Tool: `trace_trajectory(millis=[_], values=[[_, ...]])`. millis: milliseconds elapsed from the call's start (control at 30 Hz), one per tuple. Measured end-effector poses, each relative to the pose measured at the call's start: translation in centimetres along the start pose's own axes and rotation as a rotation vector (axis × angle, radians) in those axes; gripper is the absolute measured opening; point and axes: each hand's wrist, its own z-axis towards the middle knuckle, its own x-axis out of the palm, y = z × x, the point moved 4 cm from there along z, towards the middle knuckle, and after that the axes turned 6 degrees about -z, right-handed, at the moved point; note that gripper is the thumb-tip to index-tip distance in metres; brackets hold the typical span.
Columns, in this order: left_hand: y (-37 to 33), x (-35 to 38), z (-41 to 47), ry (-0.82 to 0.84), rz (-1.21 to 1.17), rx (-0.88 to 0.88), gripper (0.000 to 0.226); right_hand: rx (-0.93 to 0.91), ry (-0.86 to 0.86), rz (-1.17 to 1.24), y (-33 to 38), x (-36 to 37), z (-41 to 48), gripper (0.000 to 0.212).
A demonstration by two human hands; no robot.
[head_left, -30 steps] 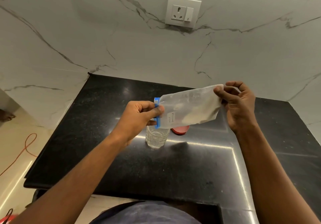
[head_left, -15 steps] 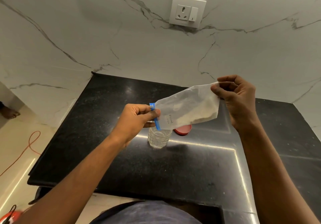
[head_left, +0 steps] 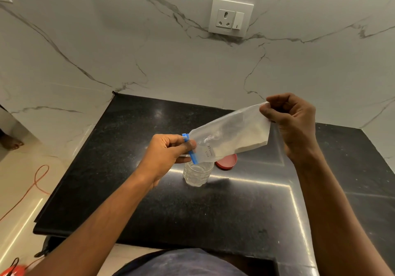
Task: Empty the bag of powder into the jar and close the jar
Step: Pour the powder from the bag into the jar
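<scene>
A clear zip bag [head_left: 230, 134] with pale powder in it hangs tilted between my hands, above the counter. My left hand [head_left: 166, 153] pinches its blue zip end, the lower end, right over the mouth of a clear ribbed jar [head_left: 197, 174]. My right hand [head_left: 292, 123] pinches the bag's far corner, held higher. The powder lies along the bag's lower edge, toward my right hand. The jar stands upright with no lid on it and looks empty. Its red lid [head_left: 227, 162] lies flat on the counter just right of the jar, partly hidden by the bag.
The black stone counter [head_left: 213, 207] ends at a marble wall with a socket plate [head_left: 230, 17]. Its left edge drops to a tiled floor with an orange cable [head_left: 36, 181]. A person's bare foot [head_left: 11, 144] shows at far left.
My right hand has lifted the bag's far corner, so the bag slopes more steeply down to the zip end. My left hand has stayed over the jar's mouth.
</scene>
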Motion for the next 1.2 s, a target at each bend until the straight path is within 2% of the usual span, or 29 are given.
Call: trace_trajectory(millis=[233,767,1200], values=[[0.2,-0.2,0.0,0.004,-0.03,-0.006,0.024,0.0,0.021,0.01,1.4,0.6,0.4,0.016],[0.2,-0.4,0.0,0.011,-0.087,-0.009,0.018,-0.107,0.022,-0.08,5.5,2.0,0.1,0.018],[0.3,-0.6,-0.4,0.023,-0.08,-0.007,0.025,-0.151,0.033,-0.22,5.7,1.7,-0.6,0.018]])
